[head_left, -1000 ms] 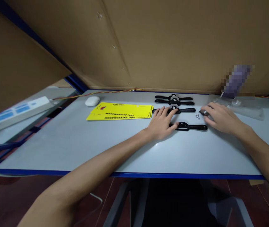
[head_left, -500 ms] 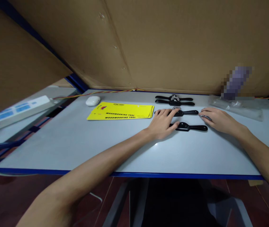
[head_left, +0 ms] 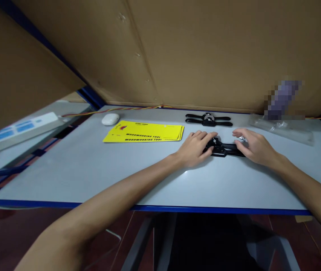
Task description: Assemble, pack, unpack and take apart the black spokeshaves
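Two black spokeshaves lie close together on the table, the rear spokeshave (head_left: 214, 142) against the front spokeshave (head_left: 219, 152). My left hand (head_left: 196, 148) covers their left ends, fingers curled over the rear one and thumb on the front one. At the right handles is my right hand (head_left: 256, 146), palm down with thumb and index finger bent. A small shiny metal piece (head_left: 242, 139) shows between those fingers, too small to name. Farther back, another pair of black spokeshaves (head_left: 208, 119) lies side by side.
Yellow printed cards (head_left: 149, 131) lie stacked left of the hands, with a white rounded case (head_left: 110, 119) behind them. A clear plastic bag (head_left: 290, 132) is at the back right. A power strip (head_left: 22, 130) rests on the left side table. Cardboard (head_left: 205, 56) walls the back.
The rear spokeshave under my left hand has come nearer, up against the front one. My right hand has moved slightly closer, over the ends of the right handles.
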`<state>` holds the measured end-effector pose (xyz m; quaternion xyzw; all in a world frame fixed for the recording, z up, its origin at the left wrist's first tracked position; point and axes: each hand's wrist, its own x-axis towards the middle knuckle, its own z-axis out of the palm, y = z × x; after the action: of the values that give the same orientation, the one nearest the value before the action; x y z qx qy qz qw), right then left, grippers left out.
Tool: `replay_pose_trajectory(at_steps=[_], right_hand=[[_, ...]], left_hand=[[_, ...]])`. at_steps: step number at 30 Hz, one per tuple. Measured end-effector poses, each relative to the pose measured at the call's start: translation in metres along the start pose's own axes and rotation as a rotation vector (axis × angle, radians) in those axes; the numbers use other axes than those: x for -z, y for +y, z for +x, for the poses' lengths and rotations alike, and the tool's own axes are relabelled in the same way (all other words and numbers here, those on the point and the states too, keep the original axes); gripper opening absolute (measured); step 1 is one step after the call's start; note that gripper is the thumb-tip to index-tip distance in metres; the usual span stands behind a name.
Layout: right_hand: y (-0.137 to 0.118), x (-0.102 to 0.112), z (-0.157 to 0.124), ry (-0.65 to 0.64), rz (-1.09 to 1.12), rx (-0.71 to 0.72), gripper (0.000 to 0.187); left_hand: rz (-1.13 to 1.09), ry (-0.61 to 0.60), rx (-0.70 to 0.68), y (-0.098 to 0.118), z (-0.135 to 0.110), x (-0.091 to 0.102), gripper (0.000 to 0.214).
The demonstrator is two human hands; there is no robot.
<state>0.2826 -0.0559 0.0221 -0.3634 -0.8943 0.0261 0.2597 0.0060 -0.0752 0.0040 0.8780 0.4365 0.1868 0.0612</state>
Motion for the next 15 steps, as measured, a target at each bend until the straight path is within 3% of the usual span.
replay_pose_trajectory(at_steps=[6, 15], right_hand=[[-0.018, -0.008, 0.002, -0.058, 0.042, 0.003, 0.034], [-0.038, -0.007, 0.001, -0.206, 0.003, -0.109, 0.024]], left_hand=[[-0.043, -0.025, -0.139, -0.004, 0.0, 0.0, 0.054], [0.093, -0.056, -0.37, 0.002, -0.001, 0.0, 0.041]])
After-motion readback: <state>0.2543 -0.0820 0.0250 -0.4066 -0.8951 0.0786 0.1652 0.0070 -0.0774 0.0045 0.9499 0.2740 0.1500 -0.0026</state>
